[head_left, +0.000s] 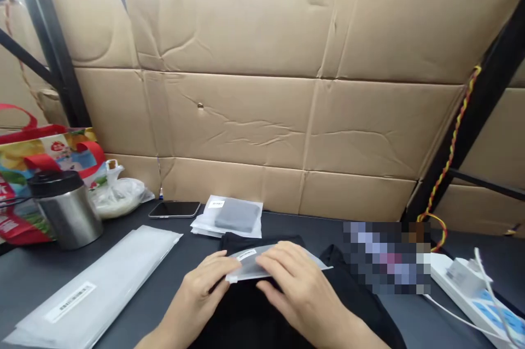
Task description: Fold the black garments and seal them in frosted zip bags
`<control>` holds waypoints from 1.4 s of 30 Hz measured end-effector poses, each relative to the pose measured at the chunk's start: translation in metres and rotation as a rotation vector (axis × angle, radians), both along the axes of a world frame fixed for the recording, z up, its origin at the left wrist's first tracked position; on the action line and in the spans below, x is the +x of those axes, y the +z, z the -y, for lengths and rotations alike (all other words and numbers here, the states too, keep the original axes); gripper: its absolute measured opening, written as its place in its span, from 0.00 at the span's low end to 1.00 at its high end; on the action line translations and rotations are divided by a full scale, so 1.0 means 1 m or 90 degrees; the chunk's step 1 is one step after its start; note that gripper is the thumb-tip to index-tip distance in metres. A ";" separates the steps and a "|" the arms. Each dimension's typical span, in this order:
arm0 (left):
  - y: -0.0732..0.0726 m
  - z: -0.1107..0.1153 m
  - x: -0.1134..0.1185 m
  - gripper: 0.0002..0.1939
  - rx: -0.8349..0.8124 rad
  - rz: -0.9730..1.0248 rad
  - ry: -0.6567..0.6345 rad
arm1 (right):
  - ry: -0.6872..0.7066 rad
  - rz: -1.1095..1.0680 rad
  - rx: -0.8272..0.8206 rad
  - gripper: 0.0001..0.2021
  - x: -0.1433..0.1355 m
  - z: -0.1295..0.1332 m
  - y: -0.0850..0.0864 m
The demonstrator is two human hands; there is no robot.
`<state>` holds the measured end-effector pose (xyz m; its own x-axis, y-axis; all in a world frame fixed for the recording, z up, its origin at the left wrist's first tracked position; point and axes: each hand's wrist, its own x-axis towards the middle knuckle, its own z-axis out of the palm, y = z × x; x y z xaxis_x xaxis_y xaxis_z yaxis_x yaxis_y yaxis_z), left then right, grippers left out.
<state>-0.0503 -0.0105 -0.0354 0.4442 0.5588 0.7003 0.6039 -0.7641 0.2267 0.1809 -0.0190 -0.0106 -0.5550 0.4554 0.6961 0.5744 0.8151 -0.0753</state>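
Note:
A frosted plastic bag [253,269] with a small white barcode label is between my hands, over a black cloth item [348,294]. My left hand [200,286] pinches the bag's left end between fingers and thumb. Across its upper face lie the fingers of my right hand [297,286], with the thumb below the near edge, gripping it. The bag looks greyish inside, but I cannot make out its contents. Just beyond, frosted bags [207,223] lie stacked, the top one holding something dark and folded.
At left lie long frosted bags [118,278] with a barcode label. Behind them stand a steel mug [69,217], a colourful tote bag [16,174] and a knotted plastic bag [121,196]. A phone [174,209] lies near the cardboard wall [246,119]. A power strip [471,289] sits right.

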 end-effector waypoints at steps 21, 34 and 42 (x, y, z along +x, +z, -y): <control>-0.004 -0.002 -0.018 0.14 0.121 -0.144 -0.058 | -0.043 -0.050 -0.071 0.06 0.063 -0.006 -0.012; -0.001 -0.003 -0.016 0.12 0.152 -0.121 -0.037 | -0.141 -0.033 -0.045 0.11 0.099 -0.008 -0.013; -0.002 -0.003 -0.018 0.12 0.124 -0.089 -0.019 | -0.115 0.027 0.082 0.06 0.066 0.012 -0.008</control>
<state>-0.0682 -0.0078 -0.0375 0.5587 0.4040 0.7243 0.5954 -0.8034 -0.0112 0.2471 -0.0314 -0.0183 -0.5027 0.4595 0.7322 0.7124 0.7000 0.0499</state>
